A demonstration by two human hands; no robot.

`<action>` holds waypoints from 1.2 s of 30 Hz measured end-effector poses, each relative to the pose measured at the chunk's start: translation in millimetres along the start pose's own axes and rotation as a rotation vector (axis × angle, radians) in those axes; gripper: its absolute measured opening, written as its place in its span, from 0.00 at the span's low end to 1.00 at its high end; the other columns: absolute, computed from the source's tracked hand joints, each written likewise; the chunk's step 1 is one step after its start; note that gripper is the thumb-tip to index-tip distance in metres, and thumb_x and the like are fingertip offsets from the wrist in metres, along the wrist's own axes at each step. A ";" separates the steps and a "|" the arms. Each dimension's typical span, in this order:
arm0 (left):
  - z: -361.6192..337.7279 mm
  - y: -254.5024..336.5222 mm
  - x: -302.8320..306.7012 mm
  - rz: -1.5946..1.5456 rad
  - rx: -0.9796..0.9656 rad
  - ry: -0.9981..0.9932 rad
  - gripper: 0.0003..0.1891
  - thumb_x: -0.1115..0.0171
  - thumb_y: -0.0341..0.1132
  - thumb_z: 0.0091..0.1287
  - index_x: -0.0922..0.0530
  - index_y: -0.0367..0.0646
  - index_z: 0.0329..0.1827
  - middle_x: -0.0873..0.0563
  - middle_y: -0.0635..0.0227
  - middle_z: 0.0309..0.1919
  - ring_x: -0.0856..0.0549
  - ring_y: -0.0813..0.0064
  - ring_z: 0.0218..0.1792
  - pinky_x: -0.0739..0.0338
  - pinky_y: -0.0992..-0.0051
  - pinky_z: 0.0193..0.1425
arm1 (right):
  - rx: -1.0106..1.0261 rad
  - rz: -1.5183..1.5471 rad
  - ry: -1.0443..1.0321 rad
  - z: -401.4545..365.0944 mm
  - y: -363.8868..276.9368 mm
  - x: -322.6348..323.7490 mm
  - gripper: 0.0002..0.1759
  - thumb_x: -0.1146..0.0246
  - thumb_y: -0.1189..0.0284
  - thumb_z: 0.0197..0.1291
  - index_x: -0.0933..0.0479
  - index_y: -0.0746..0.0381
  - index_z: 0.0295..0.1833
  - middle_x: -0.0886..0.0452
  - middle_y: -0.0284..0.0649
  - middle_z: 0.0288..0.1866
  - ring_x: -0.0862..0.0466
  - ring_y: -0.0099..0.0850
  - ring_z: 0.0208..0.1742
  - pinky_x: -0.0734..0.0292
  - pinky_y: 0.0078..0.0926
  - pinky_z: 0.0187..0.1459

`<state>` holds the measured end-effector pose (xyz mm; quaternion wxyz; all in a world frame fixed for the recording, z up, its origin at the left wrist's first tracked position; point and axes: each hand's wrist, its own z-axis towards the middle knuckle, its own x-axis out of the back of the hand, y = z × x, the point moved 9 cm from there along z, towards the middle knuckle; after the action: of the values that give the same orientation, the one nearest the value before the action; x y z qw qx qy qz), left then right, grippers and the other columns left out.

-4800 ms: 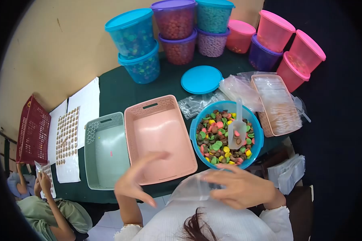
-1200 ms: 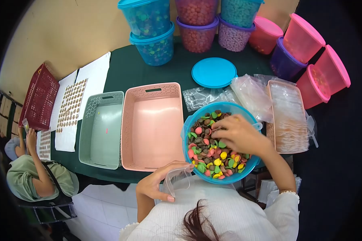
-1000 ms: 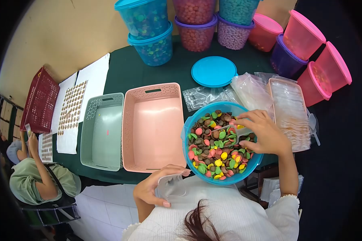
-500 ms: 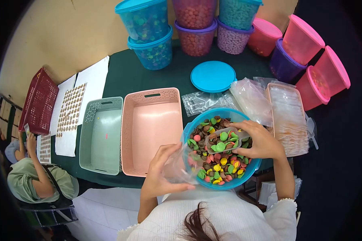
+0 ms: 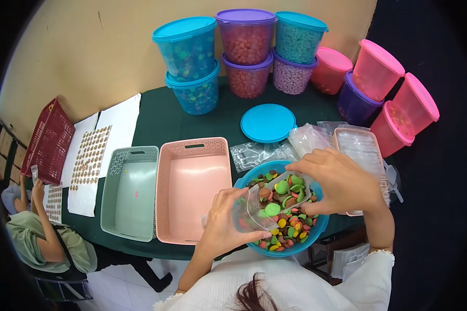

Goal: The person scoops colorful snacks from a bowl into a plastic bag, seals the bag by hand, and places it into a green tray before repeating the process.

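Observation:
My left hand [image 5: 224, 223] grips a clear plastic bag [image 5: 250, 211], its mouth held apart between thumb and fingers. In my right hand [image 5: 345, 179] is a clear scoop [image 5: 307, 191] loaded with green, brown and pink button-shaped sweets [image 5: 282, 187]. The scoop tilts toward the bag, its front edge at the bag's mouth; whether it is inside is hard to make out. Both hands hover over a blue tub [image 5: 325, 220] of mixed green, yellow, pink and brown sweets [image 5: 290, 234].
Left of the tub stand a pink basket [image 5: 192, 181] and a green basket [image 5: 129, 202]. A blue lid [image 5: 268, 123], plastic bags [image 5: 308, 139] and a tray of packets [image 5: 357, 145] lie behind. Stacked tubs [image 5: 246, 41] line the back. Another person [image 5: 46, 233] sits at far left.
The loaded scoop has risen out of the sweets and moved left to the bag's mouth. The bag is now held higher and wider. The camera view has tilted up.

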<state>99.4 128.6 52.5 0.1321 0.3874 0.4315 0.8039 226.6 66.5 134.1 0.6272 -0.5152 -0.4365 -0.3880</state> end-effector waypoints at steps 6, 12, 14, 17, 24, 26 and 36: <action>2.1 4.4 -10.1 -0.011 0.014 -0.046 0.42 0.21 0.42 0.27 0.29 0.37 0.50 0.25 0.56 0.44 0.24 0.60 0.47 0.29 0.66 0.50 | -0.013 -0.051 -0.109 0.8 -5.8 -8.8 0.27 0.32 0.65 0.36 0.28 0.66 0.45 0.23 0.46 0.36 0.24 0.41 0.43 0.33 0.34 0.47; 4.8 8.5 -16.0 -0.007 0.025 -0.095 0.42 0.21 0.44 0.28 0.28 0.38 0.51 0.26 0.57 0.44 0.24 0.61 0.48 0.28 0.66 0.50 | -0.039 -0.123 -0.157 -2.0 -14.1 -2.7 0.24 0.32 0.68 0.35 0.27 0.67 0.40 0.23 0.45 0.34 0.24 0.39 0.42 0.33 0.33 0.44; 1.3 8.6 -18.7 -0.050 0.048 -0.115 0.42 0.21 0.44 0.28 0.28 0.38 0.51 0.26 0.57 0.44 0.24 0.61 0.48 0.28 0.66 0.50 | -0.032 -0.149 -0.190 -3.7 -17.3 -7.1 0.23 0.32 0.68 0.35 0.27 0.67 0.39 0.24 0.44 0.33 0.24 0.39 0.41 0.33 0.32 0.43; 0.9 7.3 -17.9 -0.050 0.063 -0.093 0.42 0.21 0.43 0.28 0.28 0.37 0.51 0.26 0.57 0.44 0.25 0.61 0.48 0.28 0.66 0.50 | -0.053 -0.160 -0.109 -3.8 -16.4 -0.1 0.21 0.33 0.70 0.35 0.27 0.66 0.38 0.24 0.43 0.33 0.24 0.37 0.41 0.34 0.31 0.43; 3.1 4.8 -16.5 -0.097 0.042 -0.114 0.43 0.21 0.42 0.27 0.28 0.36 0.51 0.26 0.57 0.44 0.25 0.63 0.48 0.27 0.67 0.48 | 0.038 -0.158 -0.099 0.2 -29.6 2.9 0.17 0.34 0.72 0.36 0.28 0.66 0.35 0.24 0.42 0.32 0.24 0.36 0.41 0.34 0.30 0.42; 2.9 -0.3 -18.2 -0.103 0.061 -0.114 0.43 0.21 0.42 0.26 0.28 0.36 0.52 0.26 0.57 0.44 0.25 0.63 0.48 0.27 0.68 0.47 | 0.034 -0.176 -0.091 3.7 -29.9 1.8 0.16 0.34 0.72 0.37 0.27 0.66 0.34 0.25 0.41 0.32 0.24 0.36 0.40 0.35 0.29 0.42; -1.0 -11.9 -8.1 -0.160 0.045 -0.090 0.44 0.21 0.42 0.26 0.29 0.34 0.52 0.26 0.58 0.45 0.24 0.64 0.48 0.29 0.68 0.51 | -0.053 -0.298 -0.038 3.3 -40.3 26.4 0.25 0.31 0.69 0.34 0.28 0.66 0.41 0.25 0.41 0.33 0.25 0.37 0.39 0.35 0.29 0.41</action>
<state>102.6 130.6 38.7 0.2063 0.3903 0.4727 0.7626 196.8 62.0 171.8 0.5405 -0.4685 -0.5097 -0.4782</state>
